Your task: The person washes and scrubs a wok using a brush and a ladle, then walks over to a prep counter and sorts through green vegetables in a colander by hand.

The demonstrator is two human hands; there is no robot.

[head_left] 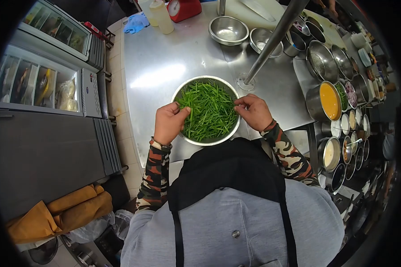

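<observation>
A round metal bowl full of cut green stalks stands at the near edge of the steel table. At the bowl's left rim is my left hand, its thumb and fingers closed on some of the green stalks. My right hand is at the right rim, thumb and fingers pinched together over the edge of the greens; what lies between its fingertips is too small to make out.
Nested metal bowls and a slanting metal pole stand beyond the bowl. Squeeze bottles and a red scale are at the back. Pots and containers, one with orange liquid, line the right. Open glass-topped fridges are left.
</observation>
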